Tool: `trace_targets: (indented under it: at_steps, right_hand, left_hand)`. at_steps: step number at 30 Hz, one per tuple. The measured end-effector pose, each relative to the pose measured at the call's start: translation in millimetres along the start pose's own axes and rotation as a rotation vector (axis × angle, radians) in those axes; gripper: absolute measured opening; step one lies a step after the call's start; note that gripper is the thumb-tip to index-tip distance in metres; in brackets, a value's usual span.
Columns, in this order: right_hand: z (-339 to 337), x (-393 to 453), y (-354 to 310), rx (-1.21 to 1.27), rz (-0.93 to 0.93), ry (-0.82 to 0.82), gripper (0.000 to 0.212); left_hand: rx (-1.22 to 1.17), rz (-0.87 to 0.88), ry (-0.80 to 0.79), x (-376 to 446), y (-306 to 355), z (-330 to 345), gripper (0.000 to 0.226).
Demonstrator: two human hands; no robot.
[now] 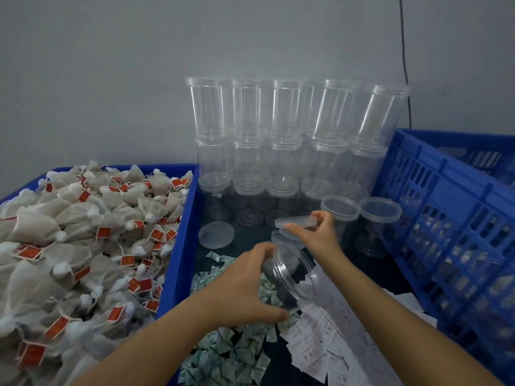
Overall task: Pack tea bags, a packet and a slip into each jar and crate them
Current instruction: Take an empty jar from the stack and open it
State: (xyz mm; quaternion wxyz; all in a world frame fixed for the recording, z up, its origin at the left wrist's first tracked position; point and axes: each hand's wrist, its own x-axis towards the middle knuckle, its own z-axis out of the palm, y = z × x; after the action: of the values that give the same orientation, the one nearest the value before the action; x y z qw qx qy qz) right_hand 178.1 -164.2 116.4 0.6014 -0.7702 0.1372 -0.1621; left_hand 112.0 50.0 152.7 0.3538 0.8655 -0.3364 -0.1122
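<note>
A clear, empty plastic jar [289,277] lies tilted, mouth toward the camera, above green-white packets [228,355] and white paper slips [315,344], gripped by the left hand [245,285]. The right hand [317,232] pinches its clear round lid [296,221] just above, beside the blue slatted crate [446,218].

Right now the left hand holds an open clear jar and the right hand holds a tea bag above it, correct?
Not quite. In the head view the left hand does hold the open clear jar, but the right hand pinches a clear lid, not a tea bag.
</note>
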Motion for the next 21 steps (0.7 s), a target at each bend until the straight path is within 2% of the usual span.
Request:
trace_targets:
  at_steps: [5,10,16,18,21]
  right_hand:
    - [28.0,11.0,18.7,-0.092,0.047,0.056,0.084]
    - [33.4,17.1,25.6,-0.349,0.107,0.08,0.1]
    - [29.8,20.5,19.5,-0.427,0.14,-0.001,0.105]
    - [24.7,17.4,12.3,-0.411,0.125,-0.037,0.102]
    - [11.7,0.0,-3.5,-0.281,0.08,-0.07,0.076]
  left_hand:
    - [0.006,-0.003,0.055,1.8,-0.4,-0.3,0.093]
    - [0.055,-0.042,0.079,3.2,-1.3,1.5,0.093]
    - [0.044,-0.048,0.117,4.7,-2.3,3.1,0.097]
    - [0.014,-0.032,0.156,5.2,-3.1,2.5,0.095]
    - [-0.046,-0.039,0.225,7.2,-5.3,2.2,0.084]
